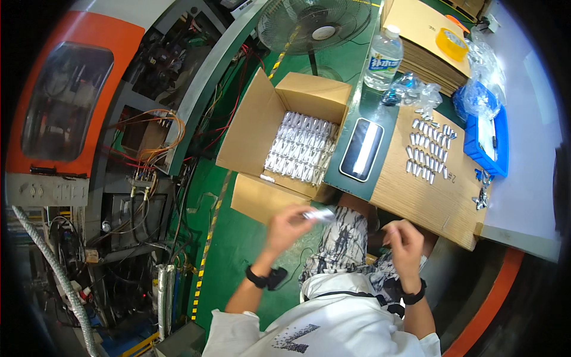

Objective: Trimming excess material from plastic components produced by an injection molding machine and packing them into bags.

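My left hand point(289, 225) holds a small clear-bagged silver part point(319, 215) just below an open cardboard box point(256, 128), which holds several rows of bagged silver parts point(301, 146). My right hand point(403, 241) is raised over my lap with its fingers curled, apparently pinching something small that I cannot make out. Several bare silver metal parts point(429, 150) lie in rows on a cardboard sheet point(416, 196) on the table ahead of my right hand.
A phone point(361, 149) lies on the green table beside the box. Behind stand a water bottle point(383, 58), crumpled clear bags point(416, 89), a stack of flat cardboard point(416, 35) with yellow tape point(452, 43), and a blue tray point(488, 143). A fan point(315, 24) and machinery stand left.
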The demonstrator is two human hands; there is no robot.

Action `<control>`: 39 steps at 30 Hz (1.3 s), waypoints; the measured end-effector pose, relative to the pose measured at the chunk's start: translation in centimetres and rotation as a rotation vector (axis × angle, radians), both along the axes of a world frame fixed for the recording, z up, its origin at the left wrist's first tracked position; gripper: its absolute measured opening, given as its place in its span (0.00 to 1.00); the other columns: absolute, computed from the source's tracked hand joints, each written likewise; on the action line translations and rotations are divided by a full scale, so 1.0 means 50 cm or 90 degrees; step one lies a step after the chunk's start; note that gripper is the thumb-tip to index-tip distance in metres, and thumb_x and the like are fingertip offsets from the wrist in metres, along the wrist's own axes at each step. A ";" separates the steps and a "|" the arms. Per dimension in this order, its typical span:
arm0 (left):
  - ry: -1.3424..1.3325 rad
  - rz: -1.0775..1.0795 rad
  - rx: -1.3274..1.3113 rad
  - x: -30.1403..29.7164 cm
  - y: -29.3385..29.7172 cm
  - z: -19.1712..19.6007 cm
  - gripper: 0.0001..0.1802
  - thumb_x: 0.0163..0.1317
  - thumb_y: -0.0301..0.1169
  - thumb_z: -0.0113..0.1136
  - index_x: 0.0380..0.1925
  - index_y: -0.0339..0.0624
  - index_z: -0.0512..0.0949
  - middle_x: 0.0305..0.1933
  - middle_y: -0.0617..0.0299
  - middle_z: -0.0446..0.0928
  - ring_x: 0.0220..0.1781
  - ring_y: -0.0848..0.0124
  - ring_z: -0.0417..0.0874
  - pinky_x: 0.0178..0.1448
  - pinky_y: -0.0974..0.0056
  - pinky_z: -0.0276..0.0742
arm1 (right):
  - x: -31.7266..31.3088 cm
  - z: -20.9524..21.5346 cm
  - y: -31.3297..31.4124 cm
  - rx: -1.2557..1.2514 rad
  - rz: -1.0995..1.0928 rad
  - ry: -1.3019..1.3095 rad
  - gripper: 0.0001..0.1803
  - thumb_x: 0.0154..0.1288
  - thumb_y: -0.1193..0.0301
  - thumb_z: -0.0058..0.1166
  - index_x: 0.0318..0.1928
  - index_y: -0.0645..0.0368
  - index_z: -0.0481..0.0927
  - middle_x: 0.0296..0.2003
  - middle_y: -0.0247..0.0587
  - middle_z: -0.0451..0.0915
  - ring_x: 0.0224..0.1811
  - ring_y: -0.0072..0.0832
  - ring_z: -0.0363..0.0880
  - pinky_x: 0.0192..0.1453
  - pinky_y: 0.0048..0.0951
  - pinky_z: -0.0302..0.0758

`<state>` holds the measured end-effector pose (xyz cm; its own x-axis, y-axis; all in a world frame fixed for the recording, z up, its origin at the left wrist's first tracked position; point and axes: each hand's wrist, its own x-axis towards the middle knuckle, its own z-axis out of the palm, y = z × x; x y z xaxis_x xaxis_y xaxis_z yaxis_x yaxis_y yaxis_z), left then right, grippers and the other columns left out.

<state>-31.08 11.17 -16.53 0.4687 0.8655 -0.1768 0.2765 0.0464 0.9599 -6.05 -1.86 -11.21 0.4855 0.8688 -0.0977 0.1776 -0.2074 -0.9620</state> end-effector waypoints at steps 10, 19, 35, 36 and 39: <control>0.565 -0.238 0.095 -0.172 0.461 -0.370 0.14 0.50 0.32 0.67 0.39 0.47 0.82 0.39 0.52 0.83 0.41 0.56 0.84 0.48 0.59 0.79 | 0.103 -0.239 0.042 -0.045 -0.218 -0.172 0.12 0.70 0.70 0.53 0.32 0.66 0.79 0.20 0.31 0.74 0.22 0.16 0.71 0.26 0.20 0.66; 0.726 -0.321 -0.182 -0.138 0.547 -0.562 0.10 0.55 0.23 0.55 0.37 0.40 0.80 0.34 0.49 0.83 0.36 0.58 0.85 0.36 0.54 0.80 | 0.103 -0.249 0.037 -0.068 -0.340 -0.109 0.10 0.69 0.74 0.53 0.31 0.66 0.79 0.18 0.29 0.72 0.19 0.15 0.67 0.22 0.19 0.62; 1.044 -0.571 0.056 -0.120 0.559 -0.626 0.24 0.44 0.44 0.75 0.41 0.47 0.85 0.48 0.55 0.83 0.50 0.59 0.84 0.52 0.58 0.80 | 0.096 -0.242 0.022 -0.068 -0.306 -0.251 0.08 0.70 0.75 0.50 0.36 0.68 0.79 0.19 0.32 0.74 0.16 0.13 0.66 0.20 0.17 0.60; 1.060 -0.616 0.032 -0.125 0.557 -0.625 0.28 0.42 0.48 0.76 0.42 0.47 0.84 0.48 0.55 0.82 0.51 0.59 0.84 0.52 0.57 0.80 | 0.097 -0.245 0.026 -0.067 -0.305 -0.247 0.08 0.70 0.75 0.50 0.36 0.68 0.79 0.19 0.32 0.74 0.16 0.13 0.66 0.20 0.17 0.60; 1.075 -0.640 -0.010 -0.114 0.541 -0.633 0.34 0.39 0.54 0.77 0.45 0.48 0.83 0.51 0.58 0.82 0.53 0.63 0.83 0.52 0.60 0.80 | 0.096 -0.243 0.024 -0.076 -0.305 -0.253 0.08 0.70 0.76 0.50 0.35 0.68 0.78 0.20 0.32 0.74 0.16 0.13 0.66 0.20 0.17 0.60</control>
